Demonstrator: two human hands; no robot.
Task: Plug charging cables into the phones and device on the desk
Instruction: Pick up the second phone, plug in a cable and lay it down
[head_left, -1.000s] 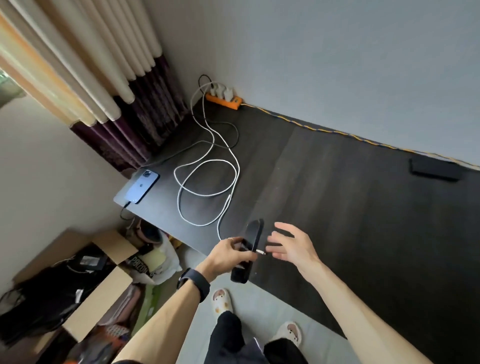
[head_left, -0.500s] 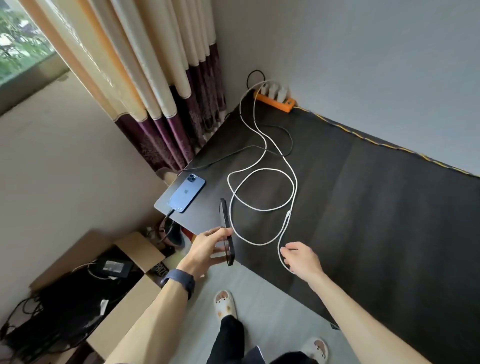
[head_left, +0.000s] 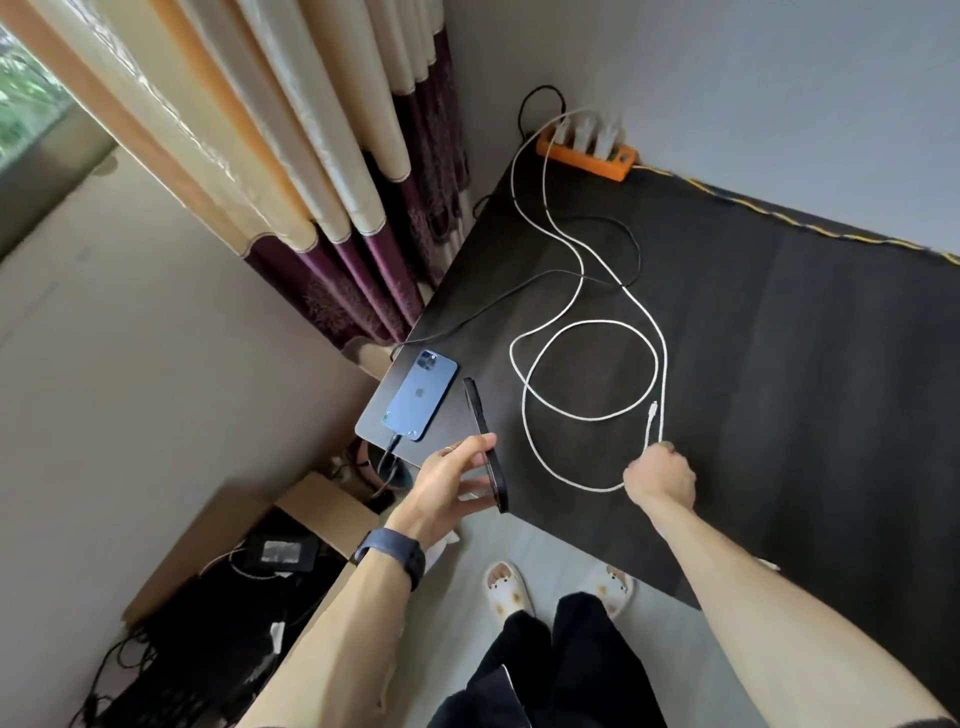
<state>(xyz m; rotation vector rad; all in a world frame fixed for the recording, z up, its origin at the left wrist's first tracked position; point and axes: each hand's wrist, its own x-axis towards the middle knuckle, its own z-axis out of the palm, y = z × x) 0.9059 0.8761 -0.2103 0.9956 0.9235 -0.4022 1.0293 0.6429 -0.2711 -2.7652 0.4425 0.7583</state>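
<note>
My left hand (head_left: 449, 480) grips a black phone (head_left: 485, 441), held on edge over the desk's near left corner. My right hand (head_left: 660, 475) is closed on the white cable (head_left: 587, 325) close to its free end; the plug (head_left: 652, 413) sticks up just beyond my fingers. The white cable lies in loops on the dark desk (head_left: 779, 364) and runs back to the orange power strip (head_left: 587, 153). A blue phone (head_left: 421, 395) lies face down at the left corner with a black cable (head_left: 392, 447) plugged into its near end.
A second black cable (head_left: 519, 296) crosses the desk toward the curtain (head_left: 311, 156). An open cardboard box (head_left: 291, 530) with dark gear sits on the floor left of the desk. My slippered feet (head_left: 506, 587) stand at the desk's front edge.
The view swung left. My left hand carried the black phone left toward the blue phone and turned it on edge. My right hand moved away from the phone and closed on the white cable.
</note>
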